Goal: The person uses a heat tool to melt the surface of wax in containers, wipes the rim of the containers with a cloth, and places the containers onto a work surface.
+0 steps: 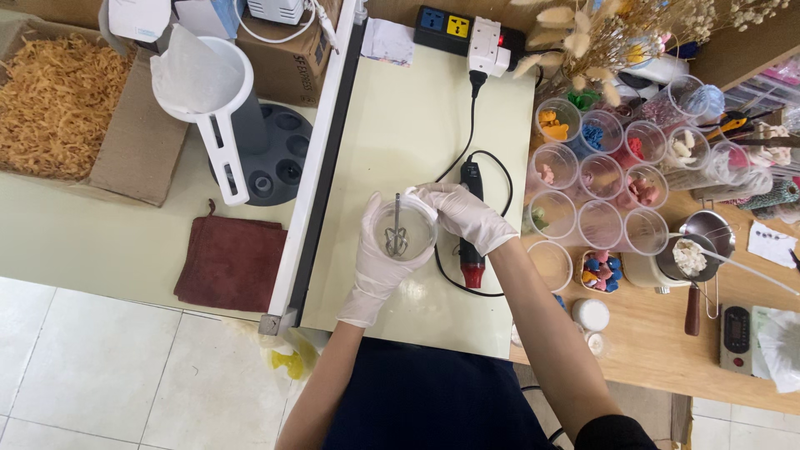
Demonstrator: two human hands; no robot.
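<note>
Clear plastic cup (405,231) held above the pale green table (400,133), near the middle of the scene. Left hand (379,258), in a thin white glove, wrapped around the cup's left and near side, fingers curled and pressed against the wall. Right hand (467,217), gloved likewise, at the cup's far right rim, fingertips (427,197) pinching the rim. Small metal holder (396,237) standing inside the cup, thin stem upright, looped base at the bottom. Just right of the hands, a black and red heat tool (472,250) lying on the table, black cord trailing far to a power strip (467,32). Further right, a cluster of clear round cups (600,179) holding small coloured pieces. Left, a folded dark red cloth (233,260), soft and matte.
</note>
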